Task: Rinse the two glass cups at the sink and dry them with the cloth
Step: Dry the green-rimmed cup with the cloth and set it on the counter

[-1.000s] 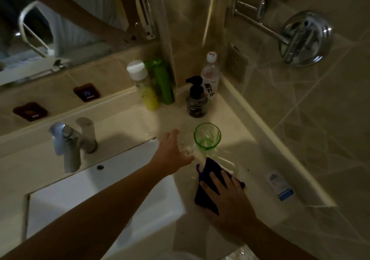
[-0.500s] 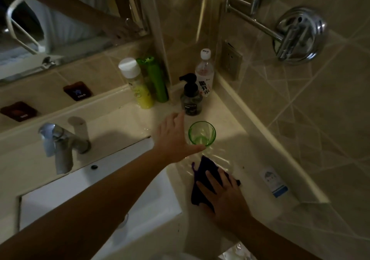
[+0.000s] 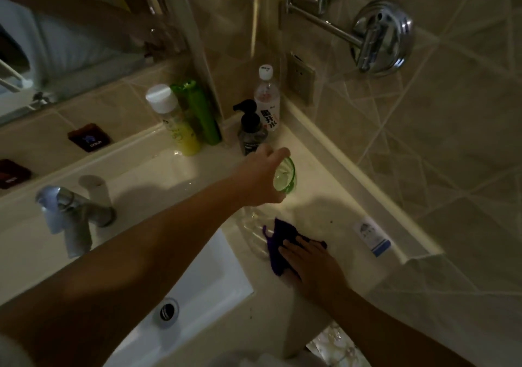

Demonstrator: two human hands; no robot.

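Left fingers: my left hand (image 3: 258, 178) curls round the green glass cup (image 3: 285, 176), thumb near its base and fingertips over its rim; the cup tilts, its mouth turned toward me.
Right fingers: my right hand (image 3: 312, 265) lies flat, fingers straight and close together, pressing on the purple cloth (image 3: 279, 246).
Green cup: translucent, smooth, round-walled, held over the pale countertop (image 3: 333, 197), just in front of the bottles.
Clear cup: a colourless glass (image 3: 254, 232) seems to lie on its side between my two hands, touching the cloth's left edge; in this dim light I can only make out its ribbed glints.
Cloth: dark, soft, crumpled, with a small loop at one corner.
Sink: white, rectangular basin (image 3: 197, 296) with a metal drain, left of the cloth.
Tap: brushed metal faucet (image 3: 70, 214), behind the basin.
Bottles: a black pump bottle (image 3: 250, 129), a clear water bottle (image 3: 267, 98), a green one (image 3: 202, 112) and a yellow one with white cap (image 3: 175, 120), grouped in the corner.
Packet: a small white-and-blue sachet (image 3: 372, 238), lying flat near the tiled wall.
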